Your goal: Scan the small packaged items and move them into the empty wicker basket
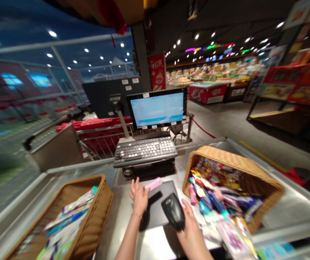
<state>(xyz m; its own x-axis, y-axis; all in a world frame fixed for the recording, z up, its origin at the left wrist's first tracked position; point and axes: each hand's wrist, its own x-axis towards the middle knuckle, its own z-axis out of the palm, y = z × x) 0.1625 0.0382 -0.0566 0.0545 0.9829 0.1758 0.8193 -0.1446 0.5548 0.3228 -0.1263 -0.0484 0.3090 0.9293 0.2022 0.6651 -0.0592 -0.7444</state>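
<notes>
My right hand [190,225] is wrapped round a black handheld scanner [173,211], whose head points up and left over a grey pad [164,193] on the metal counter. Just left of the pad is my left hand [139,195], its fingers spread upward. A small pink packet [153,184] lies against its thumb side; whether the fingers grip it is hard to tell. To the right, a tipped wicker basket [233,159] has many small packaged items spilling toward me. A second wicker basket [104,202] on the left holds several slim packages [68,218].
A black keyboard [145,150] stands beyond the pad, under a lit monitor [157,108]. Behind are a metal cart [103,139] with red contents and a dark screen back [100,97]. The counter's raised metal edge [290,180] runs along the right.
</notes>
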